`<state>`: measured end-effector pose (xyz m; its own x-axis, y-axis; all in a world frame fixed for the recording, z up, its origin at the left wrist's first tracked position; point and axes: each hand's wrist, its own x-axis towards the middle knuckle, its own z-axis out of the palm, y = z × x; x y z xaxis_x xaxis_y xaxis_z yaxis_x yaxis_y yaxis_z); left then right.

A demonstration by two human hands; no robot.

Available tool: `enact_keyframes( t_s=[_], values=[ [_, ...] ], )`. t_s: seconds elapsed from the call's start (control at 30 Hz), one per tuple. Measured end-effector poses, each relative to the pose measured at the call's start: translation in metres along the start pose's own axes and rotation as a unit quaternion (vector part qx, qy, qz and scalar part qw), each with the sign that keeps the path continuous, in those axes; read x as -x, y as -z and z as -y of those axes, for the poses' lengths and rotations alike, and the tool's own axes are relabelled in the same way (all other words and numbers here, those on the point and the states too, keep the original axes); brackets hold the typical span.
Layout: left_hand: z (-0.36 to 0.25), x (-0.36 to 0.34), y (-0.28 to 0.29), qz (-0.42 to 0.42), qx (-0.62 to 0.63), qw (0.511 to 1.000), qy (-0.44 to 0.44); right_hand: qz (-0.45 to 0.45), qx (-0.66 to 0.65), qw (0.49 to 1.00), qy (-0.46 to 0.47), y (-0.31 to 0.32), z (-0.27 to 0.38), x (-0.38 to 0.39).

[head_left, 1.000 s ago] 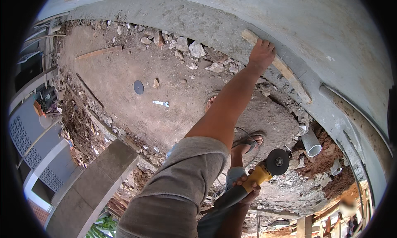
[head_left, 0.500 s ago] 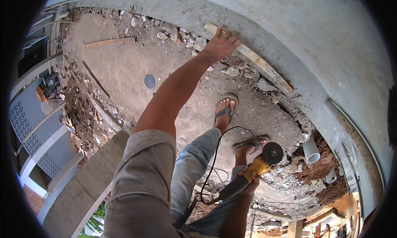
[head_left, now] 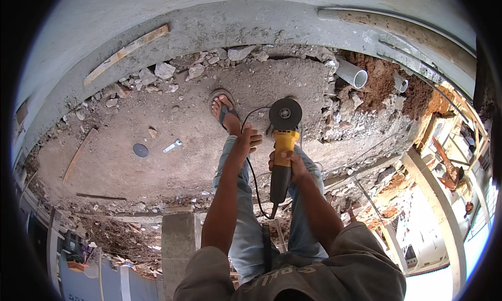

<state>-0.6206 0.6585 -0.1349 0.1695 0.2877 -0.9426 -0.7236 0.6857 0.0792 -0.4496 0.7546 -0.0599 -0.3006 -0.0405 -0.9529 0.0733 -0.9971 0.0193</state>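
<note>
An angle grinder (head_left: 285, 140) with a yellow head and dark handle is in my right hand (head_left: 294, 164), fingers wrapped round its body. Its dark disc (head_left: 285, 113) points away from me. A black cable (head_left: 254, 176) loops from the handle's rear end, passing by my left hand (head_left: 246, 145). That hand hovers left of the grinder over my leg, fingers stretched and apart, holding nothing. A wooden strip (head_left: 127, 53) lies on the concrete ledge at the far left. On the dirt rest a loose dark disc (head_left: 140, 150) and a metal wrench (head_left: 172, 146).
Broken stones (head_left: 164, 70) line the wall's foot. A grey pipe end (head_left: 351, 74) juts out above red soil at the right. A thin board (head_left: 79, 155) lies on the ground at left. Upright timber (head_left: 438, 207) stands at the right. My sandalled foot (head_left: 225, 110) is ahead.
My left hand has let go of the wooden strip and drawn back toward the grinder. The view has turned right, and the grinder now sits in front of me, disc end away.
</note>
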Motion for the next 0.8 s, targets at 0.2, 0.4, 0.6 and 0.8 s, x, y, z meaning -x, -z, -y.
enact_keyframes(
  t_s=[0.2,0.4,0.6,0.8],
  values=[
    [0.013,-0.002,-0.068,0.155,0.322,0.934,0.001,0.289,-0.25,0.923,-0.033,-0.007,-0.007,0.013],
    [0.031,-0.018,-0.071,0.359,0.463,0.808,0.056,0.424,-0.352,0.832,-0.065,0.005,-0.025,0.011],
    [0.033,-0.012,-0.091,0.529,0.478,0.7,0.04,0.519,-0.425,0.741,-0.036,0.015,-0.039,0.0],
    [-0.015,-0.007,-0.072,0.339,0.412,0.846,-0.009,0.386,-0.35,0.85,-0.078,0.018,-0.023,0.018]
  ],
)
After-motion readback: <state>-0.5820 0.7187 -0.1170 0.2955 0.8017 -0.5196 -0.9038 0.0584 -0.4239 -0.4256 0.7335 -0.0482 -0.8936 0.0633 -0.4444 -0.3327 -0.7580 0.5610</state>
